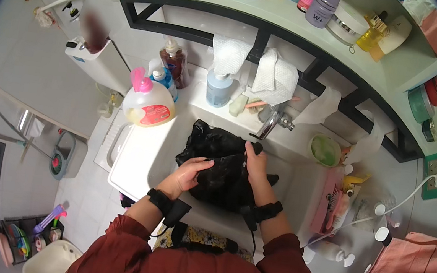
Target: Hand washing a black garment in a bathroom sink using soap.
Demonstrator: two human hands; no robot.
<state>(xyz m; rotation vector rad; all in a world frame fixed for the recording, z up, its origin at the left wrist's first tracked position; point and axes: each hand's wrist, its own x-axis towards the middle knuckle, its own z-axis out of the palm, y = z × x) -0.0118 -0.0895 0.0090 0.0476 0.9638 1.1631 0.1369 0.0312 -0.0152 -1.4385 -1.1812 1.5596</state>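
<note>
A black, shiny, wet-looking cloth (225,179) lies bunched across the white washbasin (283,183), partly raised by my hands. My left hand (189,173) grips its left side, thumb on top and fingers mostly hidden beneath. Higher up and to the right, my right hand (255,163) pinches the cloth's edge with the thumb pointing up. Just beyond that hand is the chrome faucet (269,125); I cannot make out any water running from it. Whether the cloth is a garment cannot be told from its folds.
A pump bottle with a pink top (149,104) stands on the basin's left ledge. Behind the basin are a blue pump bottle (218,88) and white cloths (275,77) hanging from a black metal frame. A green bowl (324,149) and pink basket (326,206) sit at right.
</note>
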